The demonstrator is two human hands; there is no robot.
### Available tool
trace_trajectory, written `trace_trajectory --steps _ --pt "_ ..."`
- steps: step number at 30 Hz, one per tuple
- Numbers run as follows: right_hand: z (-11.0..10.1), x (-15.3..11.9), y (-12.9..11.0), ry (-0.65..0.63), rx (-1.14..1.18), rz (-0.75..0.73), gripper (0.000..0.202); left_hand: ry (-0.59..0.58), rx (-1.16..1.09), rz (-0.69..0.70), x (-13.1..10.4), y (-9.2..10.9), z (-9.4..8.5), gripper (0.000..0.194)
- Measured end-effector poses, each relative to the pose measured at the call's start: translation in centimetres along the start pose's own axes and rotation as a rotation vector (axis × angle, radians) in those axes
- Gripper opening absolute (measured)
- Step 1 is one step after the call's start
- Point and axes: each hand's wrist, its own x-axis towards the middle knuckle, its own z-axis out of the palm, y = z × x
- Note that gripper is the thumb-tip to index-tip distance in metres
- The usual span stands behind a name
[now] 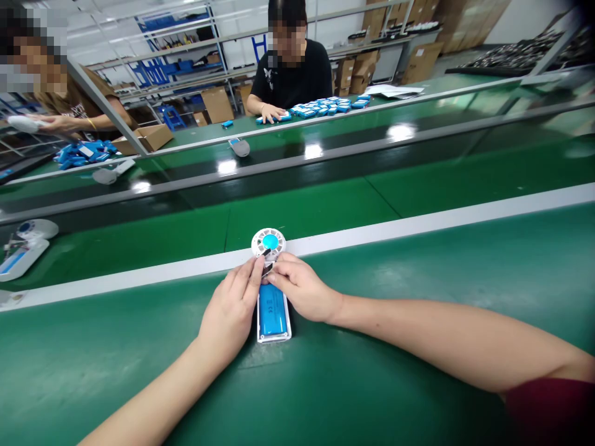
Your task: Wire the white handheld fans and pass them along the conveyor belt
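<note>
An opened white handheld fan [256, 241] lies on the green work surface in front of me, its round slotted head pointing away. A light blue disc [270, 242] sits at the head's centre. In the handle lies a blue battery pack [273, 313] with dark print. My left hand [230, 303] grips the fan's left side, fingertips at the neck. From the right, my right hand [304, 288] reaches the same spot, thumb and finger pinched together. Small black parts [266, 269] show between the fingertips; the fingers hide most of the neck and what the right hand pinches.
A green conveyor belt [316, 210] runs beyond a pale edge strip [400, 230]. Another open fan [23, 257] lies on it at left. Across the line, one co-worker [297, 74] touches blue battery packs [325, 108]; another [79, 105] holds a white part near a blue pile [86, 153].
</note>
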Motion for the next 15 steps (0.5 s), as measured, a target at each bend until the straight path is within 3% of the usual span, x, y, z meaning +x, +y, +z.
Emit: trace_trajectory --steps 9,15 --pt "-0.6 0.3 0.0 -0.031 -0.029 0.003 0.019 0.019 -0.132 0.005 -0.1 -0.9 0.3 0.054" --pt "-1.1 1.0 -0.1 -0.129 -0.069 0.007 0.017 -0.022 -0.276 -0.032 0.1 -1.4 0.0 0.055"
